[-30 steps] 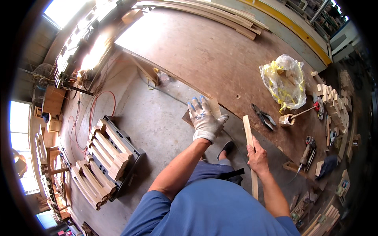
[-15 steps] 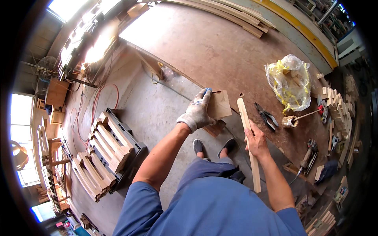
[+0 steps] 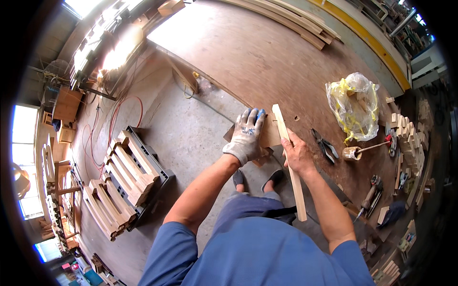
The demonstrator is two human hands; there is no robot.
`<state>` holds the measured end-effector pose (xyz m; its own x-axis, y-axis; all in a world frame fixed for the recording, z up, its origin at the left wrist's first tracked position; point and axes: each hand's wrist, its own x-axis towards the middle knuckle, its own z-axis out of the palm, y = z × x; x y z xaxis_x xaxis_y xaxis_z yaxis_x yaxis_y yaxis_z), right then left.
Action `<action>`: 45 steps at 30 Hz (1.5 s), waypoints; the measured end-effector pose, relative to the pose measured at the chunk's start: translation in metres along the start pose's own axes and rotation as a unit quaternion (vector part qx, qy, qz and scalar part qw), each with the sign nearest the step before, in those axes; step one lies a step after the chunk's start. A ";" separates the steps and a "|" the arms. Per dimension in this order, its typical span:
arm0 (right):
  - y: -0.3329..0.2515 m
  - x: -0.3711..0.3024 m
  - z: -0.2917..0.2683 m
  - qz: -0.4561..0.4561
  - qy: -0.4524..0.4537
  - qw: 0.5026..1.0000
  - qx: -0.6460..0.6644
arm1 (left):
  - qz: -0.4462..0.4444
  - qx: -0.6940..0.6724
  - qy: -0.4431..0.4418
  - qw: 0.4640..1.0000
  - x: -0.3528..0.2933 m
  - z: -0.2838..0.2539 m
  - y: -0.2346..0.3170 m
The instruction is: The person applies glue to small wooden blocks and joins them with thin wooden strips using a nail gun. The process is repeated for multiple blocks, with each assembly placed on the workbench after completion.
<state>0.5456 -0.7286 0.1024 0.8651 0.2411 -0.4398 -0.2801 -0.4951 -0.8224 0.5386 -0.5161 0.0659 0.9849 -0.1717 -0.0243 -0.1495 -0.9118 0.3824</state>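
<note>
At the near edge of the wooden worktable (image 3: 229, 62), my left hand (image 3: 244, 136), in a grey-white work glove with blue fingertips, grips a wooden block (image 3: 270, 134). Its fingers lie over the block's side and cover much of it. My bare right hand (image 3: 296, 153) is wrapped round a long, squared wooden strip (image 3: 297, 188). The strip's far end overlaps the block in view, and its near end points back toward my body. Whether strip and block touch is hard to tell. A small dark hole shows in the tabletop beside them.
Right of my hands lie pliers (image 3: 326, 145), a crumpled clear plastic bag (image 3: 354, 107), a glue pot (image 3: 352, 153) with a stick, and stacked wood pieces (image 3: 409, 136). A power tool (image 3: 372, 195) lies nearer. Slatted wooden parts (image 3: 129, 174) sit on a dark pallet at left.
My right hand has brought the strip leftward and away from my body, up to the block. My left hand has shifted slightly right, its fingers now lying straighter over the block.
</note>
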 end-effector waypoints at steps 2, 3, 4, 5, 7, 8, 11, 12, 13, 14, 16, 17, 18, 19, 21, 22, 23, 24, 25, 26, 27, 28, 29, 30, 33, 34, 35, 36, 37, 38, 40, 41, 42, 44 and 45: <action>0.003 0.004 0.002 -0.009 0.008 1.000 -0.005 | -0.001 -0.018 -0.002 1.000 0.001 -0.003 0.003; 0.006 0.006 0.003 -0.013 0.012 1.000 -0.007 | -0.001 -0.027 -0.003 1.000 0.001 -0.004 0.004; 0.008 0.008 0.003 -0.019 0.011 1.000 -0.008 | -0.001 -0.028 0.001 1.000 0.002 -0.002 0.003; 0.010 0.011 0.002 -0.024 0.011 1.000 -0.008 | 0.000 -0.029 0.006 1.000 0.002 -0.001 0.003; 0.009 0.013 0.002 -0.030 0.009 0.999 -0.012 | -0.001 -0.031 0.014 0.999 0.002 0.001 0.003; 0.006 0.014 0.002 -0.030 0.008 0.999 -0.014 | -0.003 -0.032 0.018 0.999 0.001 0.002 0.003; 0.018 0.021 0.004 -0.079 0.033 0.995 -0.055 | 0.002 -0.041 0.025 0.999 0.003 0.001 0.004; 0.024 0.023 0.005 -0.103 0.046 0.991 -0.074 | 0.005 -0.045 0.026 0.999 0.004 0.001 0.004; 0.019 0.023 0.006 -0.087 0.037 0.994 -0.061 | 0.003 -0.044 0.030 0.999 0.003 0.002 0.003; 0.014 0.022 0.005 -0.071 0.027 0.996 -0.048 | 0.002 -0.044 0.034 0.998 0.001 0.003 0.003; -0.001 0.020 0.002 -0.044 0.012 0.998 -0.041 | 0.000 -0.045 0.038 0.998 0.000 0.004 0.001; -0.009 0.021 0.001 -0.032 0.007 0.998 -0.047 | -0.001 -0.047 0.038 0.998 0.000 0.004 0.001; -0.013 0.022 0.000 -0.020 0.001 0.998 -0.054 | -0.002 -0.050 0.038 0.998 0.000 0.003 0.001; -0.006 0.025 0.001 -0.056 0.020 0.996 -0.071 | -0.001 -0.052 0.038 0.998 0.001 0.002 0.002; 0.015 0.034 0.005 -0.107 0.051 0.987 -0.104 | 0.002 -0.058 0.036 0.998 0.003 0.000 0.005; 0.017 0.035 0.007 -0.123 0.059 0.983 -0.121 | -0.001 -0.047 0.030 0.998 0.002 0.000 0.005; 0.019 0.036 0.008 -0.121 0.059 0.981 -0.136 | -0.002 -0.037 0.025 0.999 0.002 0.000 0.005; 0.021 0.033 0.008 -0.128 0.065 0.979 -0.148 | -0.002 -0.026 0.019 0.999 0.002 0.001 0.006; 0.019 0.031 0.009 -0.136 0.070 0.975 -0.160 | -0.010 -0.033 0.021 0.999 0.002 0.001 0.006; 0.016 0.024 0.009 -0.152 0.080 0.971 -0.169 | -0.016 -0.040 0.022 0.999 0.002 0.002 0.007; 0.015 0.016 0.009 -0.167 0.091 0.966 -0.177 | -0.021 -0.047 0.024 0.998 0.001 0.004 0.008; 0.017 0.009 0.009 -0.151 0.080 0.969 -0.180 | -0.021 -0.042 0.014 0.999 0.002 0.007 0.006; 0.020 -0.003 0.009 -0.137 0.073 0.971 -0.182 | -0.022 -0.047 0.014 0.999 0.002 0.007 0.005; 0.025 -0.018 0.009 -0.122 0.066 0.973 -0.184 | -0.022 -0.051 0.014 0.998 0.002 0.008 0.005; 0.047 -0.076 -0.003 -0.024 0.000 0.979 -0.201 | -0.031 -0.065 0.028 0.997 0.002 0.006 0.005; 0.078 -0.095 -0.005 -0.023 0.000 0.979 -0.202 | -0.030 -0.070 0.031 0.997 0.002 0.004 0.007; 0.101 -0.113 -0.009 -0.043 0.061 0.978 -0.195 | -0.018 -0.066 0.037 0.997 0.008 0.001 0.008; 0.112 -0.120 -0.018 0.036 0.092 0.986 -0.137 | -0.018 -0.060 0.046 0.997 0.007 -0.002 0.007; 0.124 -0.127 -0.034 0.045 0.120 0.985 -0.120 | -0.017 -0.056 0.044 0.997 0.003 -0.001 0.008; 0.107 -0.138 -0.042 0.068 0.130 0.986 -0.085 | -0.011 -0.073 0.058 0.996 -0.001 0.002 0.006; 0.101 -0.152 -0.059 0.079 0.165 0.982 -0.049 | -0.006 -0.056 0.058 0.997 -0.001 0.007 0.004; 0.119 -0.163 -0.068 0.074 0.182 0.979 -0.053 | -0.005 -0.051 0.059 0.997 -0.001 0.008 0.005; 0.137 -0.172 -0.076 0.088 0.201 0.975 -0.044 | -0.009 -0.062 0.053 0.997 -0.001 0.006 0.007; 0.174 -0.187 -0.092 0.099 0.259 0.960 -0.031 | -0.023 -0.053 0.050 0.997 0.000 0.009 0.008; 0.190 -0.193 -0.101 0.122 0.268 0.956 -0.018 | -0.029 -0.049 0.050 0.997 0.001 0.011 0.008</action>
<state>0.3679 -0.9536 0.0675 0.8679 -0.3417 -0.3606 -0.4938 -0.5135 -0.7018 0.5375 -0.5278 0.0591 0.9961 -0.0781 0.0410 -0.0882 -0.8773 0.4717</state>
